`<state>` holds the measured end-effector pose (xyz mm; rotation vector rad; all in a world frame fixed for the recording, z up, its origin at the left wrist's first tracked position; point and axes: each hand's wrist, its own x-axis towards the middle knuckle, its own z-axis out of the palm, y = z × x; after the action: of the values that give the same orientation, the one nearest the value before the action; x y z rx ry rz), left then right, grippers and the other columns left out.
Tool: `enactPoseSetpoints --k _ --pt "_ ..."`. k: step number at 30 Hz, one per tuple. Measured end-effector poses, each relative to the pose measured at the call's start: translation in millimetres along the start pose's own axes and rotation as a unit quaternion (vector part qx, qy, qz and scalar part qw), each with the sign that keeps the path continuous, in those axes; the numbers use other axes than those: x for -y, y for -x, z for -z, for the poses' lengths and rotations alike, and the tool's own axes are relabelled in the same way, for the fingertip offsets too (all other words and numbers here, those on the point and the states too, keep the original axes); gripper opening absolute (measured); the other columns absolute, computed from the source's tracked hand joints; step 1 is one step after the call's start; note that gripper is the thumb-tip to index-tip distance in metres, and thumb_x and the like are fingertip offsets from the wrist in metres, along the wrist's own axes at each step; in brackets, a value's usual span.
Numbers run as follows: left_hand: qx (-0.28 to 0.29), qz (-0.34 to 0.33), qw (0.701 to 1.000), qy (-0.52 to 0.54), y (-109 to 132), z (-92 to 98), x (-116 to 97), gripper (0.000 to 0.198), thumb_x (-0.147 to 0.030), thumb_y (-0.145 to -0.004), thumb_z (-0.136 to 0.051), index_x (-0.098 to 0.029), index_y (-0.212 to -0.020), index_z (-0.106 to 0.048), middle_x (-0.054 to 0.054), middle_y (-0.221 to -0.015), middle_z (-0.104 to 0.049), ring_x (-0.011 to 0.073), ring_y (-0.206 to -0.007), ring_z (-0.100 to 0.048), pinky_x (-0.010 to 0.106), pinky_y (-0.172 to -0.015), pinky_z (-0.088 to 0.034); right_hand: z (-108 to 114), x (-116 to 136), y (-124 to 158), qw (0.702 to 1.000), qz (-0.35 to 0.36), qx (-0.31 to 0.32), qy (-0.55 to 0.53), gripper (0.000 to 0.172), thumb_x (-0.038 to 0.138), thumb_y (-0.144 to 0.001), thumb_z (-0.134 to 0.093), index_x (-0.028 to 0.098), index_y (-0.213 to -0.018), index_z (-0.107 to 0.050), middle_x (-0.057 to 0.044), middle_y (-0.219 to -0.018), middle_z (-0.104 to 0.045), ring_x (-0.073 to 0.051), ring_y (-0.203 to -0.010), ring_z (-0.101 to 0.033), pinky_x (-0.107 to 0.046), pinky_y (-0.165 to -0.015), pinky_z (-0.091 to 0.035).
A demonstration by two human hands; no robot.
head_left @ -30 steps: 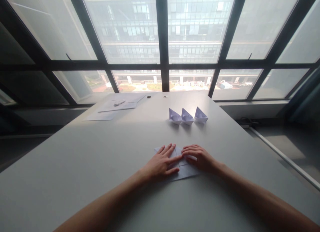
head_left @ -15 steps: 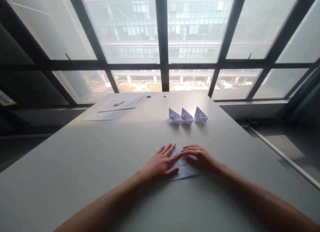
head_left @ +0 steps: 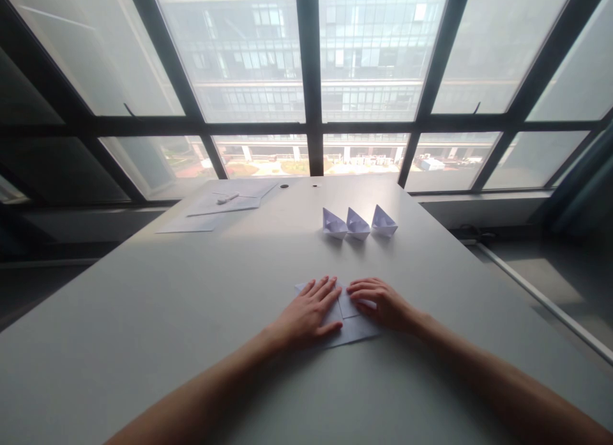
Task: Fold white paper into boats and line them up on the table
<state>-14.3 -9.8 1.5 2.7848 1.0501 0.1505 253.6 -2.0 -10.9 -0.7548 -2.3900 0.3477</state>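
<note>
While the left hand (head_left: 311,314) lies, fingers (head_left: 322,289) apart, on folded paper (head_left: 353,331), the right hand (head_left: 385,304) curls there, grip unclear.

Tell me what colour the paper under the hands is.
The paper is white, a bit bluish in the shade; the head view shows it best.

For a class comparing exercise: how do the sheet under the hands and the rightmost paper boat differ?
The sheet lies flat; the boat stands up to a peak. The sheet is under the left hand and right hand; the boat is untouched. Both are folded white paper.
</note>
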Motion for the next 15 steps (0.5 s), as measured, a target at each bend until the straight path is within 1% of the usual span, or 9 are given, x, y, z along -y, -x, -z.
enactPoseSetpoints --k 6,8,10,12,14,15 --pt "0.005 0.004 1.000 0.003 0 1.0 -1 0.077 -0.067 -0.098 -0.039 -0.022 -0.159 -0.026 0.012 -0.165 -0.019 0.0305 -0.153 -0.016 0.048 -0.124 -0.015 0 2 -1 1.000 0.001 0.009 0.017 0.023 0.018 -0.095 -0.058 0.025 -0.113 -0.071 -0.006 -0.126 -0.071 -0.022 -0.119 -0.063 -0.040 -0.102 -0.049" --pt "0.002 0.003 1.000 0.007 0 0.7 -1 0.077 -0.067 -0.098 -0.039 -0.022 -0.159 -0.025 0.011 -0.166 -0.018 0.0307 -0.153 -0.016 0.048 -0.124 -0.015 0 2 0 1.000 -0.002 0.014 0.026 0.027 0.017 -0.095 -0.057 0.026 -0.117 -0.070 -0.007 -0.127 -0.070 -0.022 -0.120 -0.063 -0.042 -0.105 -0.047" --pt "-0.001 0.002 1.000 0.010 0 0.3 -1 0.077 -0.066 -0.098 -0.041 -0.022 -0.159 -0.025 0.012 -0.166 -0.018 0.0312 -0.153 -0.016 0.049 -0.124 -0.015 1 0 1 0.999 -0.015 0.010 0.038 0.035 0.015 -0.096 -0.053 0.026 -0.126 -0.066 -0.008 -0.131 -0.068 -0.023 -0.124 -0.060 -0.046 -0.110 -0.042" --pt "-0.005 0.000 1.000 0.013 1 0.5 -1 0.077 -0.065 -0.098 -0.043 -0.022 -0.159 -0.025 0.012 -0.165 -0.018 0.0322 -0.153 -0.017 0.050 -0.124 -0.016 1 -3 2 0.998 -0.042 -0.009 0.052 0.044 0.011 -0.097 -0.048 0.027 -0.137 -0.058 -0.009 -0.138 -0.063 -0.023 -0.131 -0.055 -0.050 -0.113 -0.037" --pt "-0.008 -0.006 1.000 0.015 1 2.2 -2 0.074 -0.063 -0.098 -0.044 -0.025 -0.159 -0.026 0.011 -0.166 -0.018 0.0336 -0.152 -0.018 0.052 -0.123 -0.017 1 -7 4 0.996 -0.067 -0.020 0.061 0.051 0.009 -0.096 -0.047 0.027 -0.143 -0.053 -0.010 -0.143 -0.058 -0.024 -0.136 -0.051 -0.053 -0.115 -0.035" --pt "-0.008 -0.009 1.000 0.015 1 3.5 -3 0.071 -0.062 -0.098 -0.045 -0.029 -0.158 -0.027 0.010 -0.166 -0.018 0.0342 -0.152 -0.018 0.053 -0.123 -0.018 1 -9 5 0.995 -0.074 -0.014 0.064 0.052 0.009 -0.095 -0.048 0.028 -0.144 -0.051 -0.010 -0.144 -0.057 -0.025 -0.137 -0.049 -0.053 -0.115 -0.034"
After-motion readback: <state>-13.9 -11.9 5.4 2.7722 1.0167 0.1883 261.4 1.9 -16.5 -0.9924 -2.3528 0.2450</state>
